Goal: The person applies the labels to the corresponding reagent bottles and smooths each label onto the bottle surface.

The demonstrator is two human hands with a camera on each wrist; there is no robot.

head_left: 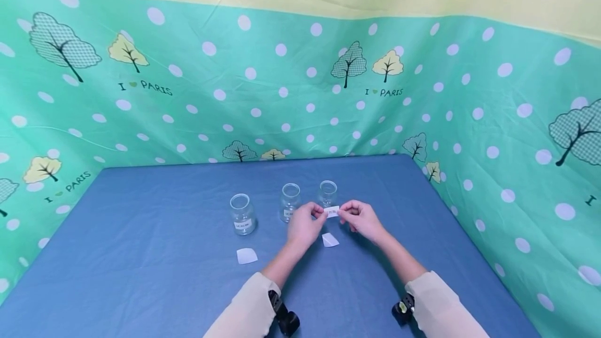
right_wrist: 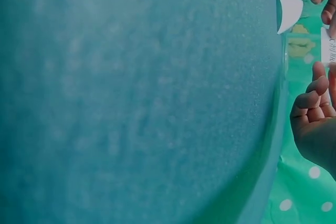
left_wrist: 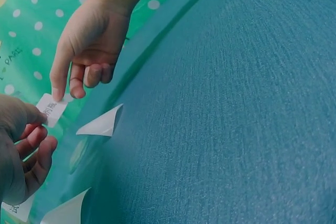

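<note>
A small white label (head_left: 331, 212) with dark printed characters is stretched between both hands in front of the right glass jar (head_left: 328, 190). My left hand (head_left: 306, 225) pinches the label's left end between thumb and forefinger. The other end is pinched by my right hand (head_left: 363, 219). In the left wrist view the label (left_wrist: 51, 109) shows its printed side, with the left hand (left_wrist: 23, 148) below and the right hand (left_wrist: 92, 51) above. Whether the label touches the jar, I cannot tell. Just below the hands lies a curled white paper piece (head_left: 330, 240).
To the left stand a middle glass jar (head_left: 290, 200) and a left glass jar (head_left: 242, 215), both open-topped and bearing white printed labels. Another white paper piece (head_left: 247, 256) rests on the blue tablecloth (head_left: 155, 254). A green dotted curtain (head_left: 263, 93) rises behind the table and along its right.
</note>
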